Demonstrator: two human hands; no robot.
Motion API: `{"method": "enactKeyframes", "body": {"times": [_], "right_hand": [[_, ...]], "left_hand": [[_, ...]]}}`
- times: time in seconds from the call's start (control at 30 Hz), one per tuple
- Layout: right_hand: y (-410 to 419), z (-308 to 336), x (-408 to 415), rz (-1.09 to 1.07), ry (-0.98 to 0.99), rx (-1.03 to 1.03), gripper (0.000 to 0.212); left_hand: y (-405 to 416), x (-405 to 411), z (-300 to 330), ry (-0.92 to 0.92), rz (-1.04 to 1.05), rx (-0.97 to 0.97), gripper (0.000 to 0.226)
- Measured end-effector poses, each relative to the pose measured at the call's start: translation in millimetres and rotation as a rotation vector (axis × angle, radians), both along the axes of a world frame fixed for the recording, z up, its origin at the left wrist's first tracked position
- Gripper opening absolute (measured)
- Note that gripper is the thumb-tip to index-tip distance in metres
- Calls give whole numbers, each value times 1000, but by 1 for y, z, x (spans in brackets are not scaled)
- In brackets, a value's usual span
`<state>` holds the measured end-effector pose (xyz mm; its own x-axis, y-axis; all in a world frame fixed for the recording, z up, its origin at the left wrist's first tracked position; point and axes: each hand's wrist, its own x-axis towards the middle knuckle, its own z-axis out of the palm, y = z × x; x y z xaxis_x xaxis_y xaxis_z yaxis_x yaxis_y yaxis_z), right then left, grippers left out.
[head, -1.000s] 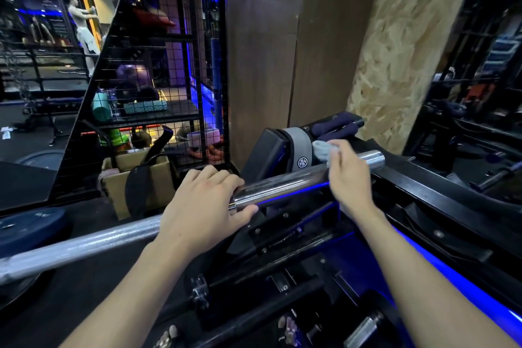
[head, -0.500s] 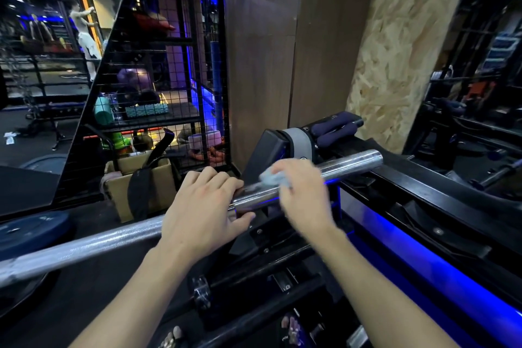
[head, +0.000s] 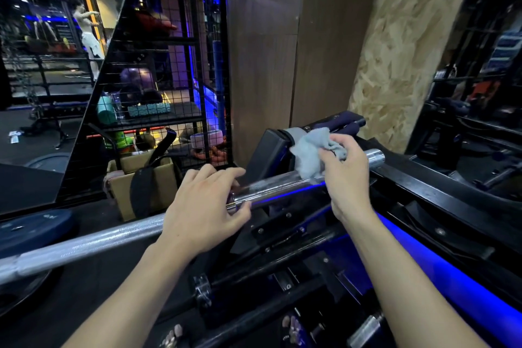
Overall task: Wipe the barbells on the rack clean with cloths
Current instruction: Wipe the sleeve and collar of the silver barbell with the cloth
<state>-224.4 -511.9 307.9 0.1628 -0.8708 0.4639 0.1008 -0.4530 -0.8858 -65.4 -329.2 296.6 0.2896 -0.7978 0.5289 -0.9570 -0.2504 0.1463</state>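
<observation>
Curled over the chrome barbell at centre frame, our left hand wraps the bar where the knurled shaft meets the smooth sleeve, fingers over the top and thumb underneath. Our right hand, just to the right of centre, pinches a pale blue cloth between thumb and fingertips, and the bunched cloth rests on top of the sleeve near its far end. We see the barbell running from the lower left edge of the frame up toward the centre right, lying on a black rack that carries a glowing blue light strip along the lower right. Near the bottom edge, another bar end shows in the rack, partly hidden in the dark. At the left edge, below the shaft, a dark weight plate lies flat on the floor. Behind the bar, left of centre, stands a cardboard box with a black strap draped across it. Beyond that, in the upper left of the frame, a black wire-mesh shelf holds teal foam rollers and other gym gear we cannot make out. Farther back, a brown wooden panel fills the upper centre, with a chipboard wall beside it in the upper right.
</observation>
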Motion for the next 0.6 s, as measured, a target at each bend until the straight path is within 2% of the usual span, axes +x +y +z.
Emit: {"method": "enactKeyframes", "body": {"times": [0.03, 0.07, 0.1, 0.17, 0.23, 0.27, 0.33, 0.4, 0.5, 0.57, 0.6], "right_hand": [[9, 4, 5, 75, -93, 66, 24], [18, 6, 10, 135, -101, 94, 24], [26, 4, 14, 157, -23, 31, 25], [38, -6, 21, 113, 333, -300, 26], [32, -16, 21, -61, 661, -692, 28], [22, -19, 20, -154, 744, -774, 29], [21, -20, 20, -272, 739, -690, 24], [46, -25, 30, -183, 655, -643, 23], [80, -37, 37, 33, 593, -895, 33], [53, -39, 23, -65, 676, -983, 37], [35, -38, 15, -162, 718, -923, 40]], "left_hand": [[0, 1, 0, 26, -3, 7, 63], [0, 2, 1, 45, -4, 10, 68], [1, 1, 2, 62, 0, 8, 72], [1, 1, 2, 87, 11, -1, 80], [2, 1, 0, 113, 21, -3, 85], [1, 2, 0, 124, 27, 1, 86], [1, 2, 0, 114, 32, 8, 87], [0, 0, 0, 92, 29, 6, 89], [1, 0, 0, 121, 45, -3, 93], [1, 0, 0, 130, 39, -7, 96], [1, -1, 0, 132, 39, -14, 96]]}}
